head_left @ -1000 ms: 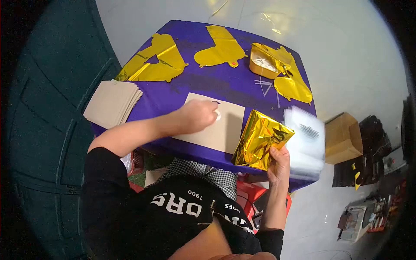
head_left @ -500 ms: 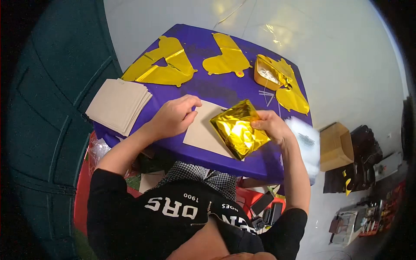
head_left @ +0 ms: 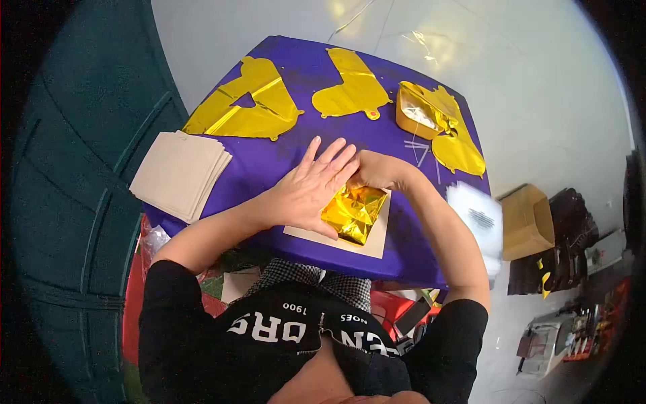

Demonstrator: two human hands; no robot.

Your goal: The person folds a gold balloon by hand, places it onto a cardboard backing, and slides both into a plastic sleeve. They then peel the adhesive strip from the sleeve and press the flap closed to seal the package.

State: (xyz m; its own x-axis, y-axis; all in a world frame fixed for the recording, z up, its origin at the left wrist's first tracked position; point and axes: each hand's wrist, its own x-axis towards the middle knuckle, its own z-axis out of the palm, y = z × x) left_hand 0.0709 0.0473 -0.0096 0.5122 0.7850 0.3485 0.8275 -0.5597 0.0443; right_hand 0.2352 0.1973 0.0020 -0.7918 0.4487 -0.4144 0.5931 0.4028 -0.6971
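A folded gold foil balloon (head_left: 356, 217) lies on a beige card sheet (head_left: 373, 246) at the near side of the table. My left hand (head_left: 306, 186) rests flat across the foil's left side, fingers spread, thumb along its near edge. At the foil's far edge, my right hand (head_left: 378, 170) is curled closed on it, with the fingertips partly hidden. Further back lie flat gold foil balloons: an angular one with a hole (head_left: 274, 101), an L-shaped one (head_left: 350, 91) and another (head_left: 459, 153) on the right.
A stack of beige card sheets (head_left: 176, 174) sits at the left edge of the purple-covered table (head_left: 323, 148). A gold box (head_left: 406, 123) with white contents stands at the far right, near thin clear straws (head_left: 422, 156). Clear plastic bags (head_left: 476, 219) and a cardboard box (head_left: 526, 222) are beyond the right edge.
The folded foil balloon has come down and left onto the card sheet. My left hand has moved right and spread over it, while my right hand has shifted left to its far edge.
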